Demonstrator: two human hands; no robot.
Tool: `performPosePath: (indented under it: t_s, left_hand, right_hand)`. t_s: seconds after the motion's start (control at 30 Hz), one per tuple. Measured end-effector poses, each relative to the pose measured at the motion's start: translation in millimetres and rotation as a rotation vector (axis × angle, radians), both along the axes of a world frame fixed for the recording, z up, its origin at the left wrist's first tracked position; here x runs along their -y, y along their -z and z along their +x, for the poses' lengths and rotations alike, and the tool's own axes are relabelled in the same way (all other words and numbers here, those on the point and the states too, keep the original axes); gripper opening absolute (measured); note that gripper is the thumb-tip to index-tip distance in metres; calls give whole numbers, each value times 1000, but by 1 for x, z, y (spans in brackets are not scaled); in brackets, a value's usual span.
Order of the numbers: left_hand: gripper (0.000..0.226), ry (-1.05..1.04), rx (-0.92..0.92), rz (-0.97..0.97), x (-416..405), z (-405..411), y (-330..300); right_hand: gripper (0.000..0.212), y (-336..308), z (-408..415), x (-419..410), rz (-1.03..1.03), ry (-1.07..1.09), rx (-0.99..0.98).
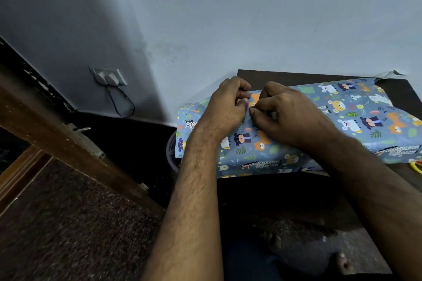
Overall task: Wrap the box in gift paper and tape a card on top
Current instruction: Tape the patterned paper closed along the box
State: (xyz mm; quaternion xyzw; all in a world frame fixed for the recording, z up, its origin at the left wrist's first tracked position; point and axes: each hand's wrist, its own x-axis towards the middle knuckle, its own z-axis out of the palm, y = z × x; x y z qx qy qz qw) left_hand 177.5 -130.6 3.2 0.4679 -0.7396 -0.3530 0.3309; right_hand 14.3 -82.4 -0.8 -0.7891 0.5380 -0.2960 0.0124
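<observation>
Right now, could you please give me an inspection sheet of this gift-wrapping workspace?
Surface: dark table, mostly covered by the paper.
Job's things: animal-print gift paper draped over a boxy shape; the box itself is hidden; no card or tape seen.
Clutter: a yellow object peeks out at the right edge, too cut off to identify; a round container sits partly under the paper's left end.
Hands: left hand and right hand both have curled fingers pinching the paper where they meet on top.
Cables: a dark cable loops down from the wall socket.
Surroundings: pale wall, wooden door at left, speckled floor.
</observation>
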Motion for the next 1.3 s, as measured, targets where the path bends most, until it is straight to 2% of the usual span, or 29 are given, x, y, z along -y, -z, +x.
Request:
performPosePath:
  t_s: [0.2, 0.3, 0.4, 0.47, 0.5, 0.6, 0.7, 0.83, 0.93, 1.03, 1.2, 1.3]
  left_hand:
    - [22, 24, 93, -74, 2, -2, 1]
    - [26, 1, 180, -150, -4, -9, 2]
    - [39, -64, 374, -202, -17, -17, -2]
    - [40, -100, 531, -262, -28, -21, -4]
    - [37, -113, 552, -274, -33, -24, -4]
    - [27, -133, 534, -294, -48, -36, -5]
    - [32, -98, 494, -329, -62, -62, -2]
    - [34, -81, 254, -319, -91, -101, -7]
    - [47, -45, 121, -307, -122, -129, -2]
    - [48, 28, 35, -345, -149, -150, 13]
    - [43, 163, 170, -558, -159, -179, 29]
    - [43, 238, 258, -641, -157, -197, 30]
  right_hand:
    - [34, -2, -4, -9, -3, 10, 26]
    - [30, 1, -8, -19, -15, -4, -49]
    - [33, 4, -16, -32, -15, -1, -156]
    - [39, 4, -22, -42, -13, 45, -202]
    - [40, 5, -25, -48, -26, 80, -228]
    - [41, 4, -35, -65, -76, 178, -290]
    - [40, 0, -49, -81, -85, 261, -277]
    - [30, -9, -67, -107, -51, 404, -151]
    - [16, -12, -81, -131, -34, 497, -50]
    - [17, -9, -106, -159, 19, 600, 30]
    - [26, -3, -168, -194, 148, 781, 230]
    - [34, -4, -193, -190, 328, 824, 233]
